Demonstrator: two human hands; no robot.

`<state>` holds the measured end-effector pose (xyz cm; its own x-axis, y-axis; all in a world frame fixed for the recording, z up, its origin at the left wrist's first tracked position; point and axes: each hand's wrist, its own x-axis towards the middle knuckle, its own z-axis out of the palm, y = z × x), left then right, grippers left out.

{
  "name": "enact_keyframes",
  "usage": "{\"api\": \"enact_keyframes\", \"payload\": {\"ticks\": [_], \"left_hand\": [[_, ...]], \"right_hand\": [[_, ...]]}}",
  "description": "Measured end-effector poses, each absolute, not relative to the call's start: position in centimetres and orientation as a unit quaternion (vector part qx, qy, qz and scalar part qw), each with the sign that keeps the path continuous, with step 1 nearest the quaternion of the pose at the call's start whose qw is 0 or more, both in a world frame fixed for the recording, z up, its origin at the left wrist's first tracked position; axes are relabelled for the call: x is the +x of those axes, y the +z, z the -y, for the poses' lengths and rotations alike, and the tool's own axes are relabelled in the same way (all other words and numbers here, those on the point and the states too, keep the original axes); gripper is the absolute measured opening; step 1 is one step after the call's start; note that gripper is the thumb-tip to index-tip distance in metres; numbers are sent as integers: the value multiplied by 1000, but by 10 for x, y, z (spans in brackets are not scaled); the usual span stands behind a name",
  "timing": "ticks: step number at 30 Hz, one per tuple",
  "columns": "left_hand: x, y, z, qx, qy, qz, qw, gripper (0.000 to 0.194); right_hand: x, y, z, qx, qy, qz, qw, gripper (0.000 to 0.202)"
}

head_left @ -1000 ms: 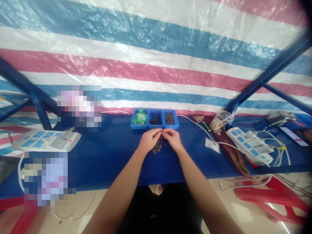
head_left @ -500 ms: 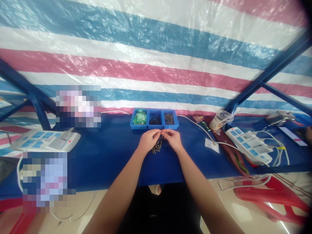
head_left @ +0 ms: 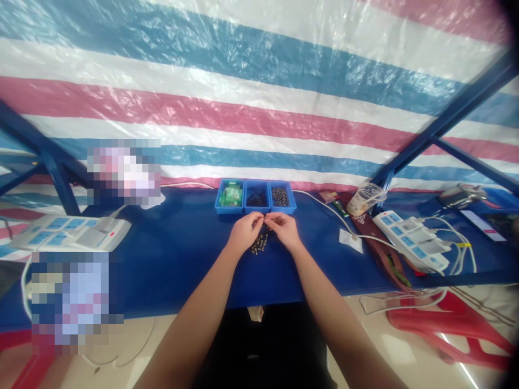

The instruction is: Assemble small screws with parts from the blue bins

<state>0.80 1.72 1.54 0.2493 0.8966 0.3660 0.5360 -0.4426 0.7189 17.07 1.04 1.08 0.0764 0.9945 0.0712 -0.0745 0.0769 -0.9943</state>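
My left hand (head_left: 245, 231) and my right hand (head_left: 284, 228) meet fingertip to fingertip above the blue table. Both are closed in a pinch, and whatever sits between the fingertips is too small to make out. Just below them lies a pile of small dark and brass-coloured parts (head_left: 258, 247), partly hidden by the hands. Behind the hands stand three joined blue bins: the left bin holds green pieces (head_left: 231, 194), the middle one small black parts (head_left: 257, 199), the right one small metallic parts (head_left: 280, 197).
A power strip (head_left: 68, 232) lies at the left, another power strip (head_left: 411, 240) with cables at the right. A plastic cup (head_left: 365, 199), a brown strap (head_left: 375, 243), a small white packet (head_left: 351, 240) and a phone (head_left: 482, 225) are on the right side. Red stools (head_left: 450, 324) stand below.
The view has shifted slightly, moving everything a little leftward. My hands stay together over the pile, with the fingertips only slightly changed.
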Motion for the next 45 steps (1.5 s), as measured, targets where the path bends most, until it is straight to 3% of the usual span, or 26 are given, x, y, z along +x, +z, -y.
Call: {"api": "enact_keyframes", "payload": {"ticks": [5, 11, 18, 22, 27, 41, 45], "left_hand": [[10, 14, -18, 755, 383, -482, 225, 25], [9, 13, -18, 761, 381, -481, 210, 26], [8, 14, -18, 760, 374, -491, 203, 24], [8, 14, -19, 757, 377, -495, 201, 23], [8, 12, -19, 755, 381, -494, 204, 23], [7, 12, -19, 753, 379, -497, 205, 23], [8, 11, -20, 755, 380, -488, 218, 24]], "right_hand": [[177, 6, -17, -493, 486, 436, 575, 35], [178, 3, -23, -459, 471, 405, 635, 50], [185, -1, -17, -571, 290, 617, 457, 21], [189, -6, -18, -584, 159, 709, 363, 31], [187, -10, -20, -596, 95, 743, 289, 35], [186, -10, -19, -603, 109, 719, 328, 16], [184, 0, -13, -552, 169, 706, 409, 16]]}}
